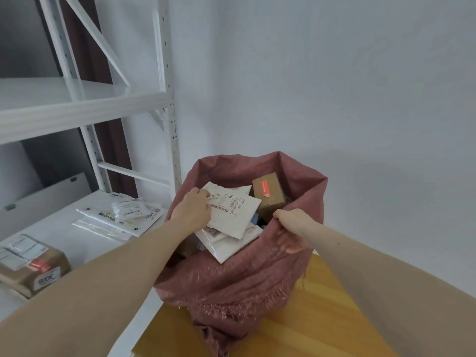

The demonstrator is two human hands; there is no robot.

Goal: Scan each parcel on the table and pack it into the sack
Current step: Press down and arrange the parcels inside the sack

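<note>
Head view: my left hand (192, 211) pinches a white labelled mailer (233, 215) atop other parcels in the open red woven sack (231, 284); my right hand (291, 228) grips the sack's rim. More plastic mailers (118, 217) and a brown taped parcel (31, 266) lie on the white table (77, 243)

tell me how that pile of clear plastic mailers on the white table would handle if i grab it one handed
The plastic mailers look thin and flat, so they would probably flop and sag from one held edge. Their glossy film suggests they may slide over each other, since they lie loosely fanned. They seem light for their spread, unlike the taped brown box nearby.
</note>
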